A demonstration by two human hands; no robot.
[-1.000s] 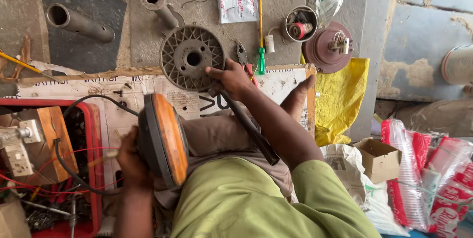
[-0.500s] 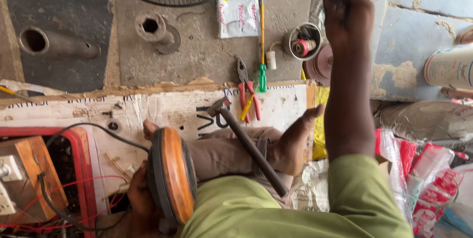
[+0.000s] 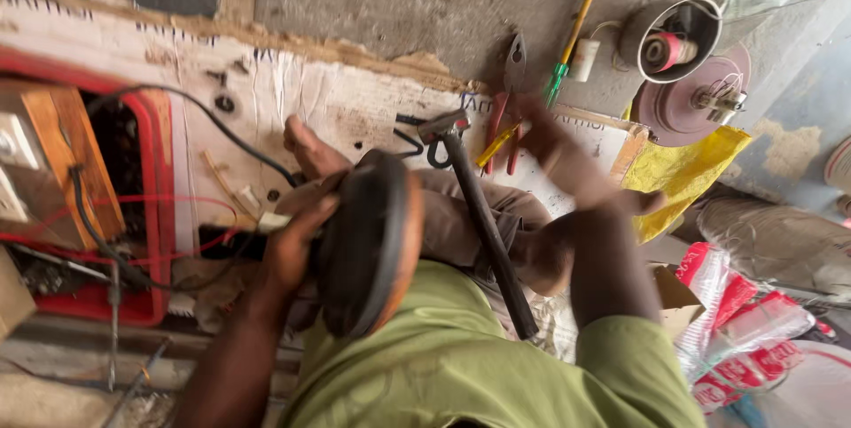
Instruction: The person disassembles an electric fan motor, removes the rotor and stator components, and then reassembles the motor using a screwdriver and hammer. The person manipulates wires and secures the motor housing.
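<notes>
My left hand grips a round black and orange disc-shaped part, held on edge over my lap. My right hand is blurred by motion; it hovers over the printed cardboard sheet, just below the red-handled pliers, and I see nothing in it. A hammer with a dark handle lies across my thigh, its head beside my right hand. My bare foot rests on the cardboard.
A red tool case with wires and a wooden block is at the left. On the concrete behind lie a yellow and green screwdriver, a tin with a red spool and a round metal plate. A yellow bag and red and white packets lie right.
My right arm, raised to the far top with a grey disc half a second ago, has come down to the cardboard near the pliers. The view has swung closer and to the right.
</notes>
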